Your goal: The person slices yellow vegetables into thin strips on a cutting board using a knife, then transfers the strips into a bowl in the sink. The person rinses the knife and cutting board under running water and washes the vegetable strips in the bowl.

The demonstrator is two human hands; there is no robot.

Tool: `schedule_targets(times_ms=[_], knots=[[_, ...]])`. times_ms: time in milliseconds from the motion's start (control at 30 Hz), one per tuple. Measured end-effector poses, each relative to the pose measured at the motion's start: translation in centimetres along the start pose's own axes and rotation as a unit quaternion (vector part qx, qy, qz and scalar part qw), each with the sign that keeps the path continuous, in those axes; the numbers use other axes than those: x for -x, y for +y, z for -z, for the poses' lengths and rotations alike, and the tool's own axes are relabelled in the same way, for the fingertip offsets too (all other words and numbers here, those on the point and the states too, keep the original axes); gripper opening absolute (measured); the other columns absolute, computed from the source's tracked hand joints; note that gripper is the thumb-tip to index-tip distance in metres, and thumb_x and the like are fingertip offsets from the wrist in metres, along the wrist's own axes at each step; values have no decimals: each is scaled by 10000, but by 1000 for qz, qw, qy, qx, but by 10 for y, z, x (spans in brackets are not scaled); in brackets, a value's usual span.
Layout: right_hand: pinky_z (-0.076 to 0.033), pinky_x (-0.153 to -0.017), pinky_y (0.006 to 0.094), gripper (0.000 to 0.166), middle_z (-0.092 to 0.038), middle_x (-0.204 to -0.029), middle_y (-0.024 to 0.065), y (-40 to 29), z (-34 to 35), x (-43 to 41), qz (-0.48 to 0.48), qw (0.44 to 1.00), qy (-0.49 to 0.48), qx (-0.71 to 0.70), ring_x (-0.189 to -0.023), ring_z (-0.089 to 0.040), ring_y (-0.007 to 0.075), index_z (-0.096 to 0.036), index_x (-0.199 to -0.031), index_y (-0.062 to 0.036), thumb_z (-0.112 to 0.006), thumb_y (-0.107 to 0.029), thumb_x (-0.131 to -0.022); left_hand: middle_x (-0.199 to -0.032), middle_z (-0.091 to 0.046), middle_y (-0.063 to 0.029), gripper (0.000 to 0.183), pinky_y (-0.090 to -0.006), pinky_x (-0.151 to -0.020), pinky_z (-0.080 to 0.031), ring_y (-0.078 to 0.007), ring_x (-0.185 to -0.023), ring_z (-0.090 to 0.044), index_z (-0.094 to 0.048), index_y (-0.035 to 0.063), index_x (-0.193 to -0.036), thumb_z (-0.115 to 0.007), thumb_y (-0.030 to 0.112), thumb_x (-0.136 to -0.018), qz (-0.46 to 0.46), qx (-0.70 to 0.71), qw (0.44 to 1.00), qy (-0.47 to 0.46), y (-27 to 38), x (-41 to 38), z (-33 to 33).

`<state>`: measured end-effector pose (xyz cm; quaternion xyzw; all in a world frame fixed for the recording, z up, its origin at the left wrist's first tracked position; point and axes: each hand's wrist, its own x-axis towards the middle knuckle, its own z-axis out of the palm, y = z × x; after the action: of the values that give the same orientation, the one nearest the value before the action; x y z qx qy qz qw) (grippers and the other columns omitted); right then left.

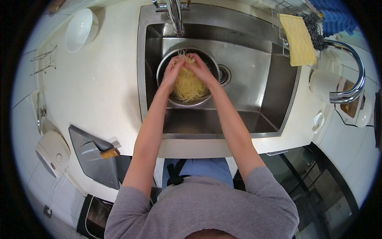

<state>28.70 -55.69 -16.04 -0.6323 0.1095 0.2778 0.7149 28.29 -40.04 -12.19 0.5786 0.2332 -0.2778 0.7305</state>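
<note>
Pale yellow shreds (190, 86), which look like shredded potato, lie heaped in a round metal bowl (159, 70). The bowl sits in the left part of a stainless steel sink (247, 68), beside the drain (224, 75). Both hands are over the far side of the bowl. My left hand (172, 71) and my right hand (200, 68) face each other, gripping a clump of shreds between them. Some strands stick up above the fingertips. Behind the bowl, the chrome faucet (176, 18) reaches over the sink.
A white bowl (81, 30) stands at the back left. On the left counter, a cleaver (100, 151) with a wooden handle rests on a grey cutting board (97, 167). A yellow cloth (298, 40) hangs from a wire rack at right, near a second curved chrome spout (358, 74).
</note>
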Motion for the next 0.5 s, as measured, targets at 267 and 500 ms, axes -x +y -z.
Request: schedule_targets(times_ms=[267, 500], knots=[[-220, -1157, 427, 567, -449, -1426, 138, -4, 1, 96, 101, 953, 8, 286, -1382, -330, 311, -465, -1356, -103, -662, -215, -836, -1546, -273, -125, 651, -427, -1135, -272, -290, -1445, -206, -417, 190, -1430, -682, 269, -841, -57, -291, 955, 15, -28, 80, 17], [-450, -981, 306, 820, -506, -1361, 125, 5, -1, 26, -149, 970, 87, -172, -1218, -519, 218, -283, -1497, -64, -734, -278, -846, -1502, -332, -136, 718, -430, -1065, -382, -255, -1373, -354, -223, 179, -1508, -604, 356, -926, 192, 111, 972, 73, -13, 28, 1]])
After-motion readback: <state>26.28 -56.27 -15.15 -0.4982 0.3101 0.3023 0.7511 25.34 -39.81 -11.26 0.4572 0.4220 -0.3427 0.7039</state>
